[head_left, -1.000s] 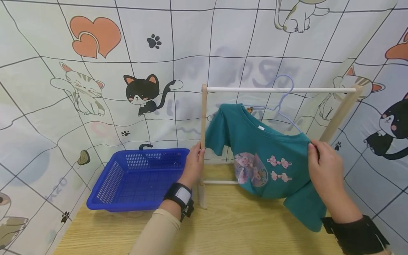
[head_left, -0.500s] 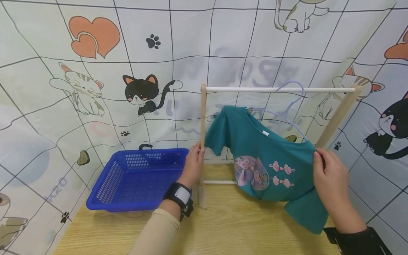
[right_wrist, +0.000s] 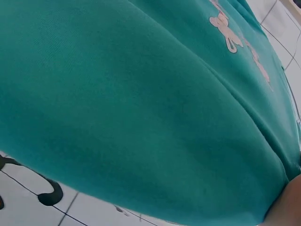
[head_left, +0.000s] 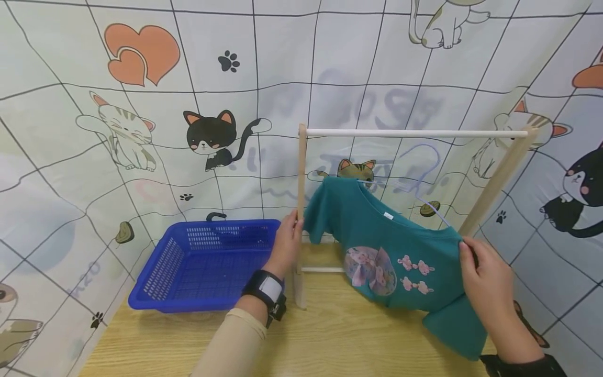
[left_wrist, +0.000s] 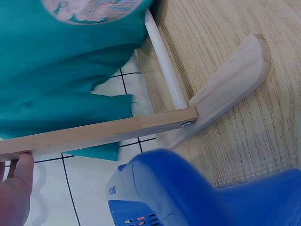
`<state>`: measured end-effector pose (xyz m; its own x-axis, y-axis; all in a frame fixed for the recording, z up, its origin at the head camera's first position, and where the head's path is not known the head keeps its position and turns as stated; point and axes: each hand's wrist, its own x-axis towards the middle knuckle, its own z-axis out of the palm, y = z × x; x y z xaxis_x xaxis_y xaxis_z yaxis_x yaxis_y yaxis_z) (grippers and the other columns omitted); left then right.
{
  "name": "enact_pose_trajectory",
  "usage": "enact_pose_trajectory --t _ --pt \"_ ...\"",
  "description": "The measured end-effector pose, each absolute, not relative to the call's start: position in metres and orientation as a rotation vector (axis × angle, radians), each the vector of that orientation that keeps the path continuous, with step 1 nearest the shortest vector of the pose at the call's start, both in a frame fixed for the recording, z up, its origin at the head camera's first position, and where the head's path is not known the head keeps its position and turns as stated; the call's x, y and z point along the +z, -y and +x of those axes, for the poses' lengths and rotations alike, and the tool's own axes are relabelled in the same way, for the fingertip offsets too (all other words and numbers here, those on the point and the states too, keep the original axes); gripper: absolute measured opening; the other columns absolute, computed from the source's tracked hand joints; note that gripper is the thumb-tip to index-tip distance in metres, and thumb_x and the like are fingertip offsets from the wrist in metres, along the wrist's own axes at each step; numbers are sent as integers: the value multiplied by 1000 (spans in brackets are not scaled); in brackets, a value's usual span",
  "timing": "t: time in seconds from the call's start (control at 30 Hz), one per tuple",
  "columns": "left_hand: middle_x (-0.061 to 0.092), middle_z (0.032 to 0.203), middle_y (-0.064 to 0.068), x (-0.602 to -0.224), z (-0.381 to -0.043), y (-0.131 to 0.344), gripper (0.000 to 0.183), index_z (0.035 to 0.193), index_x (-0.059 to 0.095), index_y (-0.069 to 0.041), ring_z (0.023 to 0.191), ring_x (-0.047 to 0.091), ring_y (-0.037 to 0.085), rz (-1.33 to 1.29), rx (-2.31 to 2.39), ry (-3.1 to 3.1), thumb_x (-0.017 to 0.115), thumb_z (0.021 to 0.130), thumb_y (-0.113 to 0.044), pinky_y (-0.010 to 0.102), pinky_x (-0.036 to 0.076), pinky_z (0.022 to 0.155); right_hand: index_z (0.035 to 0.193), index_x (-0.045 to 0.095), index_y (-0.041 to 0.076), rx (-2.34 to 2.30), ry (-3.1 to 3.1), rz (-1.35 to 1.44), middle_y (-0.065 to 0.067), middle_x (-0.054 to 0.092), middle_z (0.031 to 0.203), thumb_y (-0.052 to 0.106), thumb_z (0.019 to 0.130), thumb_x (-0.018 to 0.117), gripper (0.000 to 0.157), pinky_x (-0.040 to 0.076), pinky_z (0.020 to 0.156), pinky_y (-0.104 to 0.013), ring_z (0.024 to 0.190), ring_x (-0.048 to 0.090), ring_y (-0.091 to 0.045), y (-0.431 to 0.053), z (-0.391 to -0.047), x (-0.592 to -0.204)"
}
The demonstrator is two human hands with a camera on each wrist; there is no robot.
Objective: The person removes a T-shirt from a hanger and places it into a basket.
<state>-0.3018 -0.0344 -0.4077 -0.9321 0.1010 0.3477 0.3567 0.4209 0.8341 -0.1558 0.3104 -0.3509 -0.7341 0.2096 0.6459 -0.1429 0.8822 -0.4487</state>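
A teal short-sleeved T-shirt [head_left: 400, 251] with pink prints is on a pale purple hanger [head_left: 427, 170], tilted down toward the right. The hanger's hook stands below the white top rail [head_left: 405, 133] of the wooden rack, apart from it. My right hand [head_left: 490, 283] grips the shirt and hanger end at the right shoulder. In the right wrist view the teal shirt [right_wrist: 141, 113] fills most of the picture. My left hand [head_left: 285, 243] holds the rack's left wooden post [head_left: 301, 178]; in the left wrist view its fingers wrap the post [left_wrist: 103, 132].
A blue plastic basket [head_left: 207, 309] stands left of the rack on the wooden table [head_left: 330, 340]. The rack's right post [head_left: 499, 178] rises behind the shirt, and a white lower bar [head_left: 322, 269] runs near the tabletop. A cat-printed sheet [head_left: 282, 57] hangs behind.
The hanger's hook has come off the top rail. My right hand has lowered the shirt and hanger together, after first shifting slightly right. The left hand has stayed on the post.
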Motion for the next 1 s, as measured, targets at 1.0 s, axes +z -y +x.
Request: enact_pose_trajectory --t 1.0 --pt "50 133 13 -406 -296 32 44 144 36 -9 127 48 28 -383 -1535 2416 35 104 -27 43 44 100 108 62 2 572 2450 82 -10 62 100 17 99 48 22 41 73 -43 90 53 -26 -322 -139 -397"
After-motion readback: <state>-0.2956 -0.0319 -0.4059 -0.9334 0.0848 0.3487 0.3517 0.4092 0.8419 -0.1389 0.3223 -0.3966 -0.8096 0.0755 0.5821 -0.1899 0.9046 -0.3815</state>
